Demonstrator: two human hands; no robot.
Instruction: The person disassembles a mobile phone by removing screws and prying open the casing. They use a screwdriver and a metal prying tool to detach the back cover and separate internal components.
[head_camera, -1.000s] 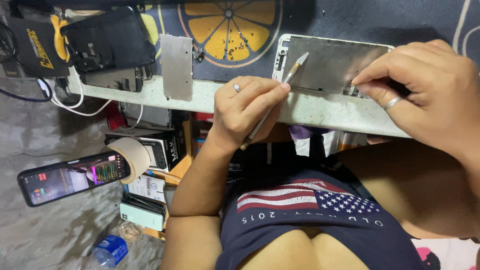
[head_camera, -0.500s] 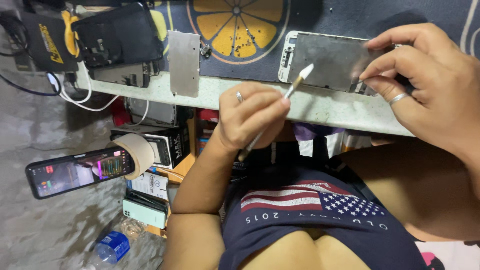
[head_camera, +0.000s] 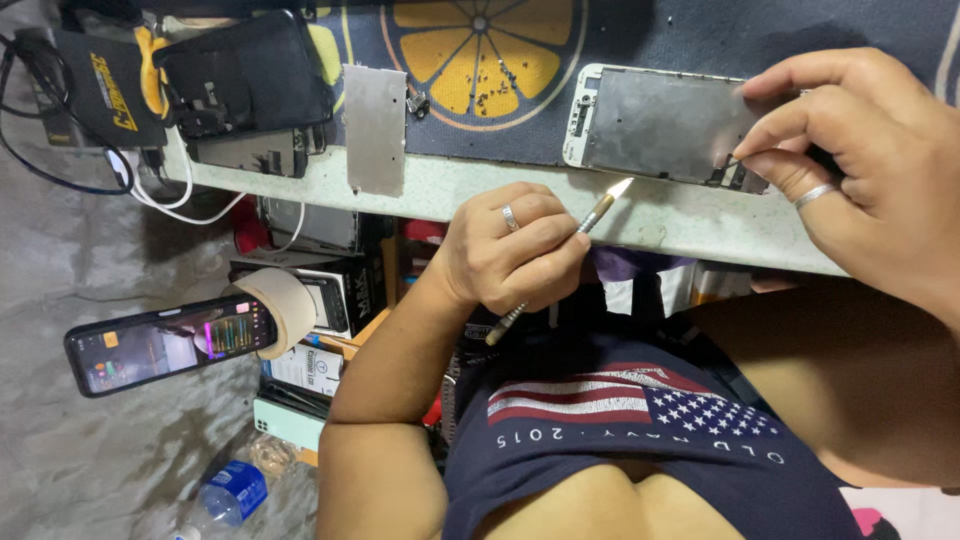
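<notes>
The left hand (head_camera: 515, 250) hangs just below the table edge (head_camera: 640, 215), forearm bent up from the elbow, fingers curled tight around a slim metal prying tool (head_camera: 560, 262) — its pale tip pointing up toward the phone screen assembly (head_camera: 660, 125). That assembly lies face down on the dark mat (head_camera: 700, 35) near the edge. The right hand (head_camera: 870, 170) reaches in from the side, fingertips pinched on the assembly's right end — not gripping it whole.

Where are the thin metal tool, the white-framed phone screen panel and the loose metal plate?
Metal tool (head_camera: 590, 215): head view, on its shaft near the pale tip.
Phone screen panel (head_camera: 655, 122): head view, middle of its grey back.
Metal plate (head_camera: 375, 128): head view, centre of the flat sheet.
</notes>
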